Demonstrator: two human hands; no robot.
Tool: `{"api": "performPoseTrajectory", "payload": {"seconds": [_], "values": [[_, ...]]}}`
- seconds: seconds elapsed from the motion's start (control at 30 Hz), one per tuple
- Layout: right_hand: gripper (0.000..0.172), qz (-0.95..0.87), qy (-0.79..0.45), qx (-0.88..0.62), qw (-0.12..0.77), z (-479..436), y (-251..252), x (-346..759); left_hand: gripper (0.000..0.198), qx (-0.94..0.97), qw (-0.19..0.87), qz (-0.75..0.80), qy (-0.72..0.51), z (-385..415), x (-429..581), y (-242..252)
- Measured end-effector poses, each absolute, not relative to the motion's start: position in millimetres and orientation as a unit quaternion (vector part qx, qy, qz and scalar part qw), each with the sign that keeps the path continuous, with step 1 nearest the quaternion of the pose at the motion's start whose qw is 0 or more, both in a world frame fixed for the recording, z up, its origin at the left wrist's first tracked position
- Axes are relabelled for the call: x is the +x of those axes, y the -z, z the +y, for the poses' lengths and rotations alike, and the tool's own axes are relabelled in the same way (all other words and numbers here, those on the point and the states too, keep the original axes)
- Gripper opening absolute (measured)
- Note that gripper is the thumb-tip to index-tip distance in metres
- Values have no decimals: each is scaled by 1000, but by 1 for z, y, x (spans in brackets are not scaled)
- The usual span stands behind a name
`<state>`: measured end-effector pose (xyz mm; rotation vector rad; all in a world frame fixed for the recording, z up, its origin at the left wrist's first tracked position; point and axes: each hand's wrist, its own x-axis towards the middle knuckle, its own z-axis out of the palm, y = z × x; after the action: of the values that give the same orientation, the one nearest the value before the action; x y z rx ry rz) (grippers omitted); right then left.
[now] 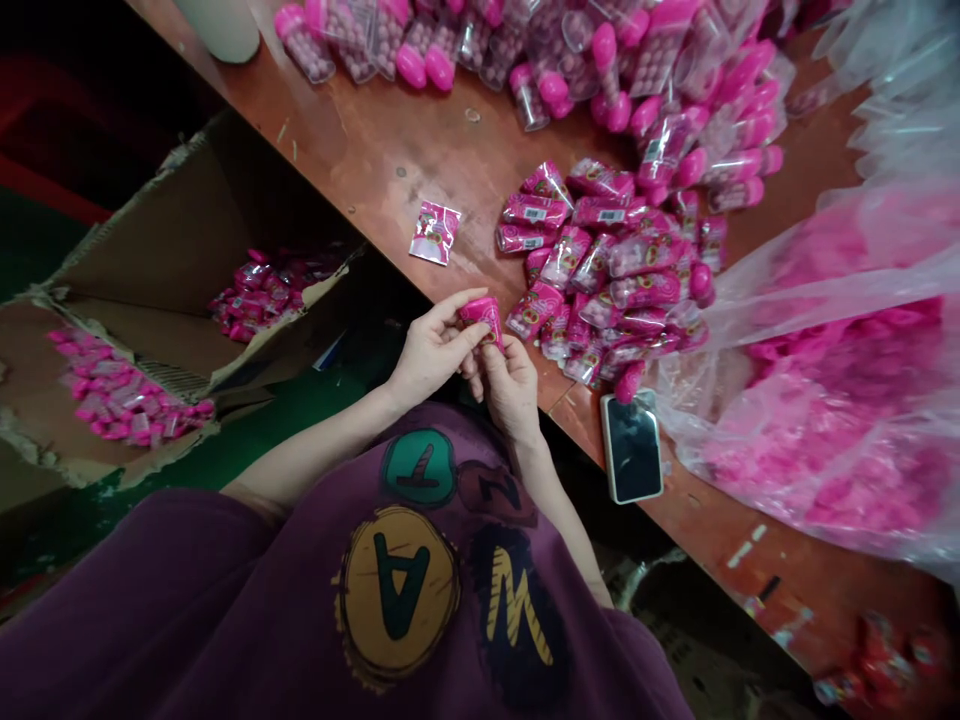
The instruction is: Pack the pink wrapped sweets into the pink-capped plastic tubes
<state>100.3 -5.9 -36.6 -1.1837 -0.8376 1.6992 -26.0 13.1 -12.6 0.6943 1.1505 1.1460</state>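
In front of my body, both hands pinch a small pink printed wrapper [482, 315]. Whether a bottle sits inside it, I cannot tell. My left hand [433, 350] grips it from the left, with thumb and forefinger on its face and edge. From below and the right, my right hand [512, 385] closes on its lower end; some fingers are hidden. Just beyond lies a flat pink printed wrapper [435, 233] on the wooden table [360, 150]. A heap of wrapped pink bottles [600, 265] lies right of my hands.
Clear bottles with pink caps and pink balls [540, 50] cover the table's back. A phone [632, 447] lies by the front edge. Clear bags of pink pieces [847, 400] stand right. Cardboard boxes [157, 235] with pink packs sit below left. A white container [221, 25] stands top left.
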Motion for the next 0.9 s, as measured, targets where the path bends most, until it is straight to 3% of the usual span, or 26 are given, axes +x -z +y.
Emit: {"api": "performPoseTrajectory", "payload": {"seconds": [0.17, 0.27, 0.33, 0.43, 0.57, 0.67, 0.9], "values": [[30, -432, -604, -532, 408, 16, 7, 119, 61, 309, 645, 476, -511, 21, -37, 14], [35, -511, -406, -590, 474, 51, -19, 151, 48, 328, 605, 494, -531, 29, -53, 16], [47, -550, -229, -626, 504, 74, -32, 165, 35, 328, 565, 526, -544, 35, -66, 20], [60, -633, -66, -638, 434, 94, -37, 151, 28, 313, 510, 580, -554, 44, -81, 25], [44, -807, -118, -532, 227, 98, -11, 80, 27, 316, 479, 615, -540, 55, -88, 30], [51, -844, -100, -516, 109, 96, 16, 38, 30, 328, 484, 620, -524, 60, -92, 35], [47, -846, -66, -525, 60, 78, 35, 44, 37, 409, 431, 656, -466, 58, -100, 50]]}}
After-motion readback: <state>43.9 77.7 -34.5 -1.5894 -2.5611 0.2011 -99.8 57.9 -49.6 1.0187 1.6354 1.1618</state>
